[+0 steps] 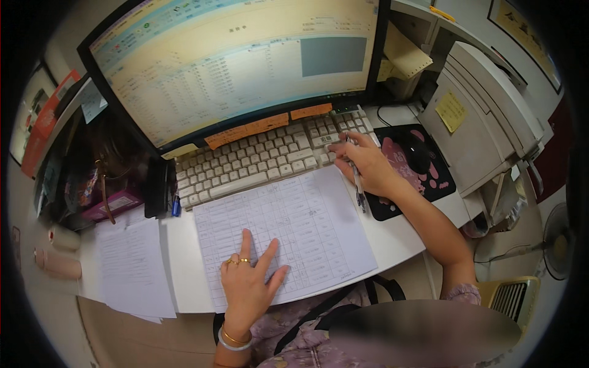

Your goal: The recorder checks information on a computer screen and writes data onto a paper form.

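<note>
My left hand lies on a printed table sheet with handwritten entries, its index and middle fingers stretched out across the rows. Rings and bracelets show on that hand and wrist. My right hand is over the number pad at the right end of a white keyboard, fingertips at the keys. A slim pen is tucked in the same hand, pointing down toward the desk. Behind the keyboard stands a monitor showing a window with a list and a grey box.
A black mouse rests on a dark pink-patterned mouse pad, beside a printer with a yellow note. Stacked papers lie at left, near paper rolls and a purple box. A blue pen cap sits by the keyboard.
</note>
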Demonstrator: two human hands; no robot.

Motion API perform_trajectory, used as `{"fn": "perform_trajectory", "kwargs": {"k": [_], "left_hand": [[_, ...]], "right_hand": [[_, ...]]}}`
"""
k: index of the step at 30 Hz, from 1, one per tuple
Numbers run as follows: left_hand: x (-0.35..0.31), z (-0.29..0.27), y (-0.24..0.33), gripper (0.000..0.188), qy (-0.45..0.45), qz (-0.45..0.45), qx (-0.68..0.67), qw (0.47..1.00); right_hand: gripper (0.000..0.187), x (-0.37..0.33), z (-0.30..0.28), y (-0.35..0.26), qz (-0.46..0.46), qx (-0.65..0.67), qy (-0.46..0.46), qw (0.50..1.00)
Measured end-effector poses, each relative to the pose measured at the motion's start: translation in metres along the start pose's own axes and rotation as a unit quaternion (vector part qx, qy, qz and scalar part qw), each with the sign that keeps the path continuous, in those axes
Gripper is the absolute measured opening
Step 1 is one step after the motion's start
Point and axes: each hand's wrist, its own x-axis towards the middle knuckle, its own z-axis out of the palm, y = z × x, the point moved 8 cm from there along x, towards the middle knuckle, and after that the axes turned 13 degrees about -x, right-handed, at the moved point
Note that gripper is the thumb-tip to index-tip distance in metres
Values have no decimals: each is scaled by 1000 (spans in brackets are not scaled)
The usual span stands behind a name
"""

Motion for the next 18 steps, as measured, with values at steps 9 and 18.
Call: {"fn": "perform_trajectory", "kwargs": {"k": [9,18], "left_hand": [[-19,-15,22,67,-125,29,-64,990],[-27,-17,30,48,-155,98,-87,979]], "right_hand": [[15,-5,-19,13,46,12,56,997],[19,-7,-31,10,59,18,54,997]]}}
